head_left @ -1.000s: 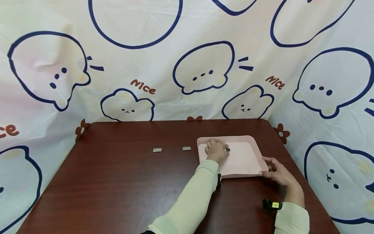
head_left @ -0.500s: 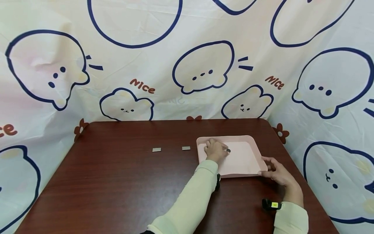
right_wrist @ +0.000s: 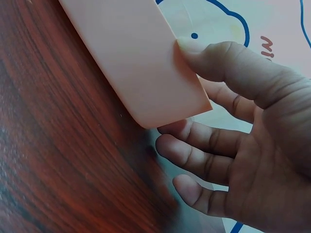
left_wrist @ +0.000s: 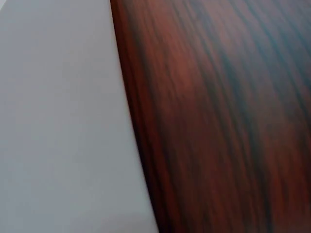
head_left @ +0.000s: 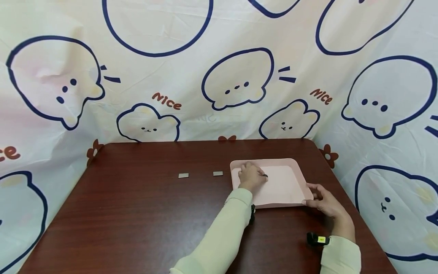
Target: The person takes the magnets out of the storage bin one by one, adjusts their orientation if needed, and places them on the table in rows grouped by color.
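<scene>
Dark, small and round: disc [head_left: 265, 175] lying on the floor of the pink tray [head_left: 291, 190], near its left wall, half hidden by fingertips. Left hand [head_left: 251, 176] curled over it from the left, fingers bent down onto the disc; cannot tell whether already pinched or only touched, since the left wrist view shows just blurred tray wall [left_wrist: 58, 121] and wood grain. Right hand [head_left: 323, 201] clamped on the tray's near right corner, thumb [right_wrist: 218, 60] on top of the rim [right_wrist: 136, 63], the other fingers [right_wrist: 194, 155] spread beneath, steadying it on the desk [head_left: 137, 220].

Further left on the desk, outside the tray and well apart from both hands: two small grey plates [head_left: 218, 173] [head_left: 183, 175], lying flat in a row. Behind and around, a cloth [head_left: 219, 76] printed with cartoon faces.

Likely trouble: a thin disc flat on smooth plastic offers little edge, so could skid away from the fingertips or slip out mid-lift. Pressing hard might shove the tray if the corner hold loosens. If magnetic, a guess only, might snap toward the plates when carried near.
</scene>
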Demonstrator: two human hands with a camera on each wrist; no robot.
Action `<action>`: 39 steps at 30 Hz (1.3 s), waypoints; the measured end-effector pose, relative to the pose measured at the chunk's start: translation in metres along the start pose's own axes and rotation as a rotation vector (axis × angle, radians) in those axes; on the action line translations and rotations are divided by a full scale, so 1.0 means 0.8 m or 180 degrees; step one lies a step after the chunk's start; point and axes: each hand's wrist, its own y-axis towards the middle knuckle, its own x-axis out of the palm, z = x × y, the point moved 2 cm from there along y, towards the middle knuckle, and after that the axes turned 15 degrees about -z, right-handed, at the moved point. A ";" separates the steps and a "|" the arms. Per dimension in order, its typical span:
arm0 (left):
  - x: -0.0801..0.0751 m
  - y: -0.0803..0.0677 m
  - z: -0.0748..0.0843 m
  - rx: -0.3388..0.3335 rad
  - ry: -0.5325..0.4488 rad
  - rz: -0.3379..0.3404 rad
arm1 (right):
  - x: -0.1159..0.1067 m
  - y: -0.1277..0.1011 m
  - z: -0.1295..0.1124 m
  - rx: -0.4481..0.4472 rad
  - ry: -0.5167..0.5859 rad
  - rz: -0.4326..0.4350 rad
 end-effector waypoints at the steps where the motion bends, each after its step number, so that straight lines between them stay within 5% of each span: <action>1: -0.002 -0.002 -0.002 0.0047 -0.0027 0.0024 | 0.000 0.000 0.000 0.0001 -0.0003 0.0006; 11: -0.032 -0.027 -0.009 0.0488 -0.0703 0.0042 | 0.001 -0.002 0.001 -0.0038 -0.0071 0.0009; 21: -0.049 -0.049 -0.008 0.0630 -0.0575 0.0201 | 0.002 -0.007 -0.003 -0.0065 -0.0066 -0.0015; 28: -0.042 -0.053 -0.015 0.0640 -0.0459 0.0276 | 0.003 -0.001 -0.003 -0.0077 -0.0124 -0.0050; 39: -0.054 -0.086 -0.012 0.0912 -0.0611 0.0355 | 0.003 -0.001 0.002 0.0008 -0.0072 0.0017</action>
